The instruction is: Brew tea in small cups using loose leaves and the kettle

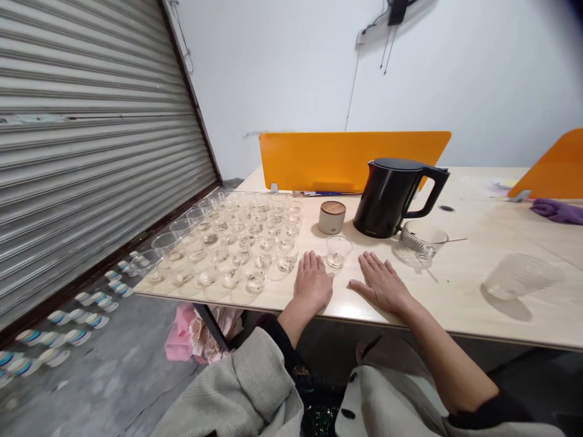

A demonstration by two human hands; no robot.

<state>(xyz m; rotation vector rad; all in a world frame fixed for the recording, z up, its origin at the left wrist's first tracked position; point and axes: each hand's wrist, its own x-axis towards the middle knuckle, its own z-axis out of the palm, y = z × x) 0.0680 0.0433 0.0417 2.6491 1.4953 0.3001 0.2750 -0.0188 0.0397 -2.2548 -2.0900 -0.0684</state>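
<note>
My left hand (314,283) lies flat on the pale wooden table (437,297), fingers stretched forward, holding nothing. To its right, also palm down with the thumb apart, rests my right hand (381,283), likewise holding nothing. Just beyond the gap between them stands a clear plastic cup (339,250) with a few dark bits, perhaps tea leaves, at its bottom. Behind that cup is a small grey canister (332,218) with a wooden lid. Many similar clear cups (255,280) stand in rows left of my left hand, dark bits in the bottoms of many.
A black electric kettle (385,197) stands behind my right hand, beside a ribbed glass bowl (423,240) with a thin stick. A stack of clear cups (521,276) lies at right. An orange divider (350,161) crosses the back; a purple cloth (558,210) lies far right.
</note>
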